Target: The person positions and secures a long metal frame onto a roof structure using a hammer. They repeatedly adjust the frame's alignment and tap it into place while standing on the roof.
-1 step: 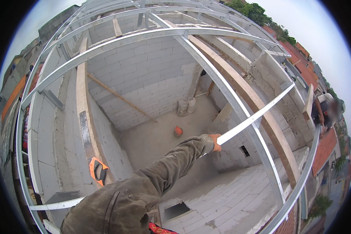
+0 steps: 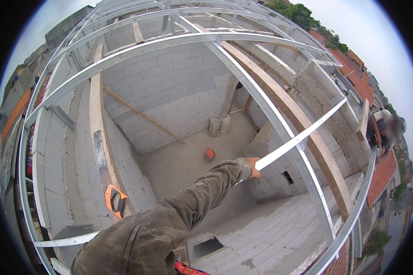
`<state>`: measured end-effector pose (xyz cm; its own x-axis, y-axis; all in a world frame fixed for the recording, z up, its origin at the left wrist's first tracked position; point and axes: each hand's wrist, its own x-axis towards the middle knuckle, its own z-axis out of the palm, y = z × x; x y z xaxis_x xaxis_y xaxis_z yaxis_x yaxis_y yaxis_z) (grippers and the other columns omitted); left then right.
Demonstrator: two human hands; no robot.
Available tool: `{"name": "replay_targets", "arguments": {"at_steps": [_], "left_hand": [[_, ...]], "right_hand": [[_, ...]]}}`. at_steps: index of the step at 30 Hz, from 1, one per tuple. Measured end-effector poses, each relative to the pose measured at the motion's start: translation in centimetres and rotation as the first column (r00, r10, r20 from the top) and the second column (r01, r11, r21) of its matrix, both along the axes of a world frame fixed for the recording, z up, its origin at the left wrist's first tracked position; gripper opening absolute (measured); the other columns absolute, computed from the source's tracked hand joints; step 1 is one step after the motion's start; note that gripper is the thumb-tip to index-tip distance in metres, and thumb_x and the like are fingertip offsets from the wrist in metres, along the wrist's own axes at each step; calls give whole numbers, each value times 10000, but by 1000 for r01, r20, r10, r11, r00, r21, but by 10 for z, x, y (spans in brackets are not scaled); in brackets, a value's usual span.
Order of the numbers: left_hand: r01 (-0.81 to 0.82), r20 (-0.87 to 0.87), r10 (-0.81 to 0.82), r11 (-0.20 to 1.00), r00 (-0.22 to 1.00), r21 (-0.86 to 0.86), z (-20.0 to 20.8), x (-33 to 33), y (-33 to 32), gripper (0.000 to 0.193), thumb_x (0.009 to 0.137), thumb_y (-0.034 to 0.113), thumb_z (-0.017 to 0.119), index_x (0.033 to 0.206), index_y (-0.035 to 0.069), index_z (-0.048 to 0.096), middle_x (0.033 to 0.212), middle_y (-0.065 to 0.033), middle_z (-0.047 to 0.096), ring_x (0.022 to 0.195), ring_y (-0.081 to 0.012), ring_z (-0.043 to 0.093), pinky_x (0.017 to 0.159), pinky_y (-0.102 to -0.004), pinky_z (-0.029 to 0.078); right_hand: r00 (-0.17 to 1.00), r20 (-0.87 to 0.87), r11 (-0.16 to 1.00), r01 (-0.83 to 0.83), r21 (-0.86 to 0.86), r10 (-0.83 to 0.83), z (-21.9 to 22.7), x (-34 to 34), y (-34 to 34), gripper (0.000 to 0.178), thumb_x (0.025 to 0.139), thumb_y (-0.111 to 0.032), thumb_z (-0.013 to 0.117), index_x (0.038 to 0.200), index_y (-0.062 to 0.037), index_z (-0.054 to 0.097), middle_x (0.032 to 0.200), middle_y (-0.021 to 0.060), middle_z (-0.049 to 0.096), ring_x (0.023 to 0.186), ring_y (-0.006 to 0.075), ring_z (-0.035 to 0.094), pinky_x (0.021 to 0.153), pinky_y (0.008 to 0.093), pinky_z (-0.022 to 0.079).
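My left arm, in a dirty olive-brown sleeve, stretches from the lower edge toward the middle right. At its end my left hand is closed around the near end of a light metal channel. The channel slants up to the right and crosses over a sloping metal rafter and a wooden beam. Its far end reaches the wall top on the right. My fingers are partly hidden behind the channel. My right hand is not in view. Left of my sleeve, an orange and black tool handle, like a handsaw's, rests by a timber.
Metal battens span the open roof frame. Far below is a concrete floor with an orange bucket and two sacks. A bamboo pole leans on the block wall. At the far right a co-worker bends over the frame's edge.
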<state>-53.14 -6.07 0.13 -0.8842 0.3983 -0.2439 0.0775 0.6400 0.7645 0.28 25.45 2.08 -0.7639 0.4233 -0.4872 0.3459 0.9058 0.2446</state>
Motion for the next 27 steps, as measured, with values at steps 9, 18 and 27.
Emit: {"name": "replay_targets", "arguments": {"at_steps": [9,18,27], "left_hand": [[10,22,-10,1000,1000,11,-1,-1,-1,797,732,346,720,1444,128,436,1174,-155,671,1063,-308,643,915,-378,492],[41,27,-42,999,999,24,9,3,-7,811,736,382,715,1451,134,424,1174,-158,663,1075,-321,629,919,-395,484],[27,-26,-27,1000,999,-5,-11,-4,0,806,728,382,717,1440,129,436,1201,-163,653,1094,-328,621,933,-397,479]], "right_hand": [[999,-6,999,43,13,-43,-16,15,2,657,909,-594,551,1305,-71,593,1153,204,660,1018,384,646,840,490,522],[991,-41,992,125,28,-124,-35,33,-1,662,908,-598,551,1305,-69,592,1153,206,660,1019,384,645,840,489,522],[990,-67,992,126,29,-124,-56,26,5,668,906,-603,551,1305,-68,592,1154,207,660,1021,385,645,840,489,522]]}}
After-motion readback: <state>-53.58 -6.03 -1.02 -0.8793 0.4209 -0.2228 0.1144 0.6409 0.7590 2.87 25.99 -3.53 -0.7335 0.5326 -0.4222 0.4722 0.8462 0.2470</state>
